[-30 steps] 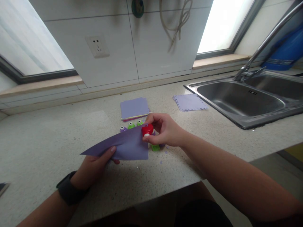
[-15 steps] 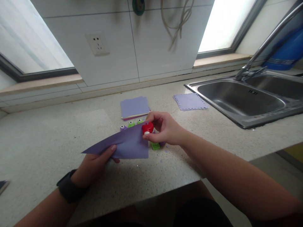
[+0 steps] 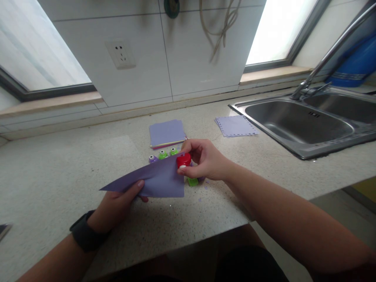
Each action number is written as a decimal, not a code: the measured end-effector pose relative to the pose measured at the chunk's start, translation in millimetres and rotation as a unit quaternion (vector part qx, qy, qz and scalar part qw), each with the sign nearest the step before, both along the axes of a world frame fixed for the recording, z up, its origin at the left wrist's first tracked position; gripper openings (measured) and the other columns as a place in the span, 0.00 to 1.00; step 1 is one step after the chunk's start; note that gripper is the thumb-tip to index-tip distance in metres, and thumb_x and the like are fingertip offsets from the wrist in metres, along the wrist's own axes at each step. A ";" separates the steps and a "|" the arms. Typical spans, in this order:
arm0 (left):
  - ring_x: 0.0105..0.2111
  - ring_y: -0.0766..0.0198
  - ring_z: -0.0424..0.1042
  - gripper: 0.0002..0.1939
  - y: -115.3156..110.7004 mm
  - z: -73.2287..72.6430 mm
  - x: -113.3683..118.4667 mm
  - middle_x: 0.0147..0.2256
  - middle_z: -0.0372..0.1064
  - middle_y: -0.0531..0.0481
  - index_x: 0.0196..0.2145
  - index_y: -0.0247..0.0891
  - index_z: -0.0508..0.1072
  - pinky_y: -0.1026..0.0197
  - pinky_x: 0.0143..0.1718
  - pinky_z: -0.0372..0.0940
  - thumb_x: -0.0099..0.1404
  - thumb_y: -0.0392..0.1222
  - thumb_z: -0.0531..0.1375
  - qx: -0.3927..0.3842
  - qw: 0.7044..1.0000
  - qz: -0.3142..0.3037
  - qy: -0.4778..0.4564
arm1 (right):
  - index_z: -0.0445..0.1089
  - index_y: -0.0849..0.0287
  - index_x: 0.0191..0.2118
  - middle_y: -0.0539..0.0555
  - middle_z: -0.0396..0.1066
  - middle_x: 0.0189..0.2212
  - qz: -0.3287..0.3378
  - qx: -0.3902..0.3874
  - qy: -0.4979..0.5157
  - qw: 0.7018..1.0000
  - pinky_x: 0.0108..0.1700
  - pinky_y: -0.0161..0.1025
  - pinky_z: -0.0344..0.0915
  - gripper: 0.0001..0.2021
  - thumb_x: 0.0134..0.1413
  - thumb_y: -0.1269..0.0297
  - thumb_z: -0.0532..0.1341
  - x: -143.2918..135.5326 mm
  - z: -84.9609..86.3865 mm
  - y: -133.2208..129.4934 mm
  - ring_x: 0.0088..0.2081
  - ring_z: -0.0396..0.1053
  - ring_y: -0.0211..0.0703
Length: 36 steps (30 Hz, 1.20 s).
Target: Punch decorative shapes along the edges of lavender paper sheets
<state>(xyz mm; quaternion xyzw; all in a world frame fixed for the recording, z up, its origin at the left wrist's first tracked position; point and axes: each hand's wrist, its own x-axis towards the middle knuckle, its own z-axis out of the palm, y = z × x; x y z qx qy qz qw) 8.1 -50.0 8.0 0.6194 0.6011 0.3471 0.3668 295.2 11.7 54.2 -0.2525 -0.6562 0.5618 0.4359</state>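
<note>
Two hands worked above the speckled counter [image 3: 58, 164]. The left hand [image 3: 117, 204], a dark band [image 3: 85, 232] on its wrist, pinched a purple sheet [image 3: 163, 180] with the thumb on top and the other fingers mostly hidden beneath. The sheet was held tilted and slightly curved. At its right end, the right hand [image 3: 202, 159] gripped a red punch [image 3: 184, 159] between thumb and fingers, with the punch against the sheet's edge and the thumb by its white part. Just beyond the sheet stood two green punches [image 3: 162, 154] and a purple punch [image 3: 152, 158]. Farther off lay a paper stack [image 3: 167, 133]; to the far right, near the sink [image 3: 283, 148], lay sheets with notched edges [image 3: 236, 125].
</note>
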 end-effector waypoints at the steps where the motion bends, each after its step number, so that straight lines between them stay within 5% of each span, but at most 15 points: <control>1: 0.30 0.54 0.78 0.19 -0.2 -0.8 -0.8 0.25 0.78 0.47 0.24 0.40 0.79 0.52 0.43 0.72 0.66 0.55 0.61 -0.001 1.000 0.001 0.000 | 0.67 0.59 0.31 0.47 0.69 0.26 0.000 0.000 0.001 1.000 0.30 0.36 0.61 0.20 0.38 0.61 0.78 -0.1 0.0 -0.1 0.27 0.64 0.34; 18: 0.31 0.54 0.78 0.20 0.4 0.7 -0.9 0.26 0.79 0.47 0.24 0.40 0.79 0.52 0.43 0.72 0.67 0.54 0.60 0.029 0.999 -0.014 0.012 | 0.67 0.59 0.29 0.46 0.68 0.25 0.010 0.037 0.008 0.999 0.29 0.35 0.61 0.19 0.39 0.62 0.77 0.8 1.7 -2.6 0.26 0.64 0.33; 24: 0.38 0.54 0.79 0.13 3.4 9.0 -1.7 0.36 0.82 0.48 0.37 0.43 0.83 0.51 0.49 0.72 0.69 0.49 0.60 0.088 0.991 -0.101 0.003 | 0.69 0.59 0.30 0.48 0.71 0.27 -0.017 0.151 0.010 0.988 0.31 0.37 0.65 0.16 0.40 0.64 0.77 1.6 1.7 -5.2 0.29 0.68 0.36; 30: 0.48 0.55 0.79 0.13 4.1 15.2 -2.6 0.48 0.81 0.49 0.49 0.50 0.81 0.53 0.54 0.70 0.68 0.45 0.64 0.128 0.981 -0.141 -0.029 | 0.72 0.58 0.32 0.49 0.74 0.27 -0.019 0.363 -0.025 0.931 0.33 0.39 0.69 0.12 0.43 0.68 0.74 5.6 11.8 -12.6 0.29 0.71 0.39; 36: 0.52 0.55 0.76 0.15 3.5 12.8 -4.8 0.51 0.79 0.50 0.52 0.52 0.80 0.54 0.58 0.68 0.69 0.41 0.64 0.153 0.972 -0.173 -0.049 | 0.72 0.57 0.36 0.50 0.74 0.29 -0.008 0.417 -0.045 0.908 0.33 0.38 0.69 0.12 0.45 0.69 0.73 6.9 19.1 -23.5 0.31 0.71 0.39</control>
